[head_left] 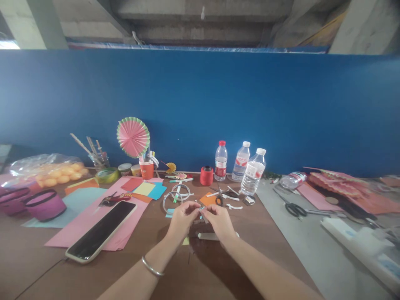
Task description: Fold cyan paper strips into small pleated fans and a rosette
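My left hand (183,218) and my right hand (219,221) meet over the brown table (250,258), thumbs and forefingers pinched. Between the fingertips is a small light-blue piece (201,209), too small to make out well; both hands seem to grip it. Behind my left hand lie clear rings (169,203) with white and green strips. An orange paper (208,198) and black-handled scissors (219,201) are just beyond my right hand. Under my hands lies a white tool-like object (208,236), partly hidden by my right hand, with a yellow scrap (186,241) beside it.
Left: a phone (101,231) on pink paper (68,229), purple baskets (45,205), a bag of orange balls (62,173), and a paper fan (133,137) in a cup. Behind: a red spool (206,176) and bottles (253,173). Right: scissors (295,209) and a power strip (359,246).
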